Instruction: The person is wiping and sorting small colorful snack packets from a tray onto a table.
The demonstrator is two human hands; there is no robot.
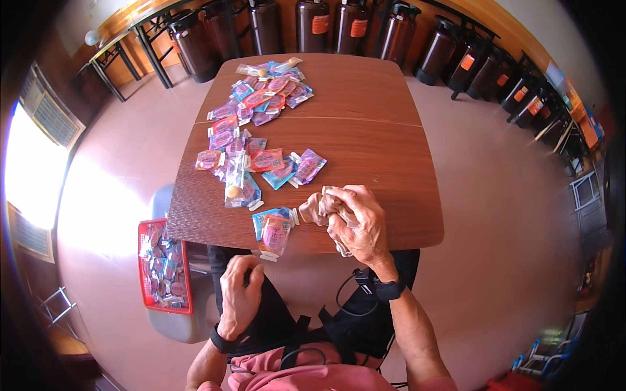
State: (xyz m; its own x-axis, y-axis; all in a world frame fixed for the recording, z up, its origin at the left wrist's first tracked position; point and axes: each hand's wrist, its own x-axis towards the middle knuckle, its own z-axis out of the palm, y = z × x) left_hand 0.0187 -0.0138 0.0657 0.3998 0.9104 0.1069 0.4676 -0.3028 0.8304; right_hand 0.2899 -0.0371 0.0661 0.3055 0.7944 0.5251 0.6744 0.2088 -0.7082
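Observation:
My right hand (pixel 359 222) grips a crumpled beige cloth (pixel 315 207) near the front edge of the brown wooden table (pixel 371 146). Just left of the cloth lie a blue packet (pixel 259 220) and an orange packet (pixel 275 234), whose white end juts past the table edge. My left hand (pixel 240 288) hovers over my left leg with fingers curled, holding nothing that I can see. Up the table's left side runs a loose spread of small spouted packets (pixel 264 100) in purple, blue and red. A clear packet (pixel 234 178) with a round yellowish piece rests among them.
On a grey chair (pixel 178 326) at the left stands a red plastic basket (pixel 190 293) filled with similar packets. Several dark brown kegs (pixel 313 29) line the far wall beneath black-framed tables (pixel 146 49). A cable (pixel 342 310) hangs near my right wrist.

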